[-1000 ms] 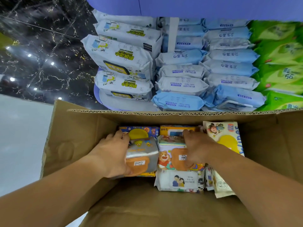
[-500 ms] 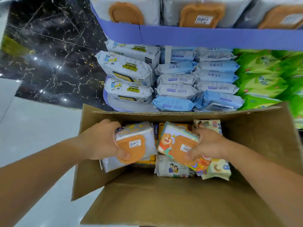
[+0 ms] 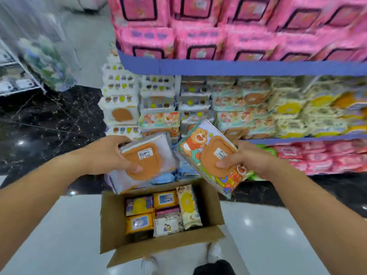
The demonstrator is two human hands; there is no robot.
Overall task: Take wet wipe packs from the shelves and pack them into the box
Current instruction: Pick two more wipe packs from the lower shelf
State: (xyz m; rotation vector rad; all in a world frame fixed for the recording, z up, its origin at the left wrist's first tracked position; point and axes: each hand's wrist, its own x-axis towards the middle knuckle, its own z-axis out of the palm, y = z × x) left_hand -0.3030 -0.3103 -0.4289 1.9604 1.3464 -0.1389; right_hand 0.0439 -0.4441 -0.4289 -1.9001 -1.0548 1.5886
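Two packs held above box (image 3: 162, 245): left hand (image 3: 103, 155) grips grey pack (image 3: 156, 155), right hand (image 3: 252, 161) grips bear pack (image 3: 198, 149).

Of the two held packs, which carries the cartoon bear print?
The colourful pack in the right hand; the left hand holds a plain grey-white pack with only an orange lid.

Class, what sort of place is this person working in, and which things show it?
Probably a shop aisle: blue-edged shelves stacked with rows of identical pink packs, and a price sticker reading 3.00 on the pack in the left hand.
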